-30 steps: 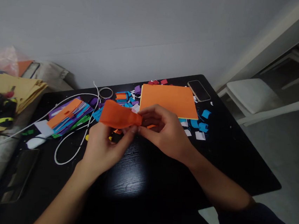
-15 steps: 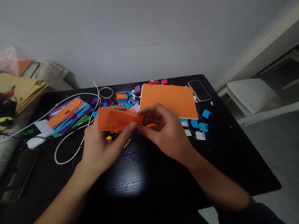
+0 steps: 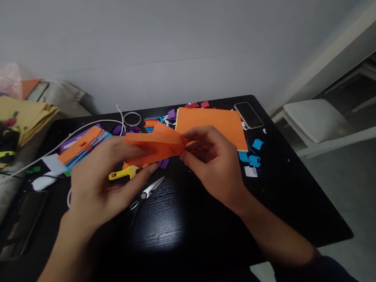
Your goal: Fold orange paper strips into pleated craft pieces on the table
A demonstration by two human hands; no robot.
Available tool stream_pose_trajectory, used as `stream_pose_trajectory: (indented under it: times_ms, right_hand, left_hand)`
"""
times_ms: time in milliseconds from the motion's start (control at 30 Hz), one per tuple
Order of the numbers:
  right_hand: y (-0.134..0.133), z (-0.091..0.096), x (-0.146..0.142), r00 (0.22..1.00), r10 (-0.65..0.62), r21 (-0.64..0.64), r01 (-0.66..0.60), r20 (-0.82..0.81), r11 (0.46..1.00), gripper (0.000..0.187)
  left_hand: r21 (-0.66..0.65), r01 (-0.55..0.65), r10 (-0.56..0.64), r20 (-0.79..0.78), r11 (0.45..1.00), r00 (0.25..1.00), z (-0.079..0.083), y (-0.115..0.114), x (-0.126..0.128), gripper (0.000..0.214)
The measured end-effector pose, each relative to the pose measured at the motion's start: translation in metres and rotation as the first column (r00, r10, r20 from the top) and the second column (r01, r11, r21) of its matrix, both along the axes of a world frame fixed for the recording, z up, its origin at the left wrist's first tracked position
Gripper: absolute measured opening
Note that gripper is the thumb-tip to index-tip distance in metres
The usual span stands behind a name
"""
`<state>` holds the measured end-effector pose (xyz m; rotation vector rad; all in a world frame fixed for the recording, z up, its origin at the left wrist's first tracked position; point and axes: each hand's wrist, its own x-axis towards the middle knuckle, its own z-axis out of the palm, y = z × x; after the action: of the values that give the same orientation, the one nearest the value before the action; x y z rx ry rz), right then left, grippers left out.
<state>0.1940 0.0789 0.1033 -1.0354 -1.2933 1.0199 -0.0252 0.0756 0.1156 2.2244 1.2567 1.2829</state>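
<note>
A folded piece of orange paper (image 3: 161,143) is held up over the black table, its layers spread apart at the left. My right hand (image 3: 214,163) pinches its gathered right end between thumb and fingers. At the paper's left side is my left hand (image 3: 105,175), thumb and fingers apart; its fingertips touch the folds and the thumb lies just under the lower edge. Behind that hand lies a yellow tool with a red switch (image 3: 123,173), partly covered. Scissors (image 3: 148,192) rest below the paper, blades pointing up and right, handles partly hidden.
A stack of orange sheets (image 3: 214,123) lies at the back, with a phone (image 3: 248,115) beside it. Blue scraps (image 3: 256,152) are scattered at right. Coloured strips (image 3: 83,146), a white cable (image 3: 76,128), a tape roll (image 3: 132,119) and a dark flat device (image 3: 23,225) occupy the left.
My left hand has moved left and loosened from the paper, its thumb dropping away. The paper's folds have spread open, and the scissors and yellow tool have come into view. My right hand keeps its pinch.
</note>
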Motion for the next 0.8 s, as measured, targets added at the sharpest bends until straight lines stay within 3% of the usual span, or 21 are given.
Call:
stream_pose_trajectory:
  times_ms: [133,367,467,567,700,800]
  right_hand:
    - [-0.001,0.000,0.000,0.999,0.031,0.030,-0.032,0.012,0.999,0.024]
    - [-0.001,-0.001,0.003,0.996,0.088,0.028,-0.089,0.031,0.996,0.025]
    - [-0.001,0.000,0.004,0.995,0.096,0.035,-0.097,0.028,0.995,0.026]
    - [-0.001,0.001,0.003,0.993,0.118,0.033,-0.118,0.013,0.992,0.029]
    - [-0.001,-0.001,0.000,0.988,0.148,0.034,-0.146,-0.044,0.989,0.030]
    - [0.000,-0.003,-0.002,0.985,0.142,0.021,-0.140,-0.104,0.990,0.028]
  left_hand:
    - [0.128,0.083,-0.054,-0.219,0.988,0.974,0.005,0.002,-0.004,0.019]
    - [0.144,0.051,-0.019,-0.218,0.988,0.976,0.008,0.001,-0.005,0.016]
    - [0.116,0.042,-0.023,-0.164,0.992,0.986,0.007,0.000,-0.002,0.010]
    - [0.046,-0.052,0.054,-0.041,0.998,0.998,0.002,-0.002,0.004,0.009]
    - [0.092,-0.202,0.180,0.208,0.975,0.961,-0.004,-0.004,0.016,0.031]
    - [0.089,-0.190,0.157,0.291,0.978,0.944,-0.002,-0.005,0.025,0.046]
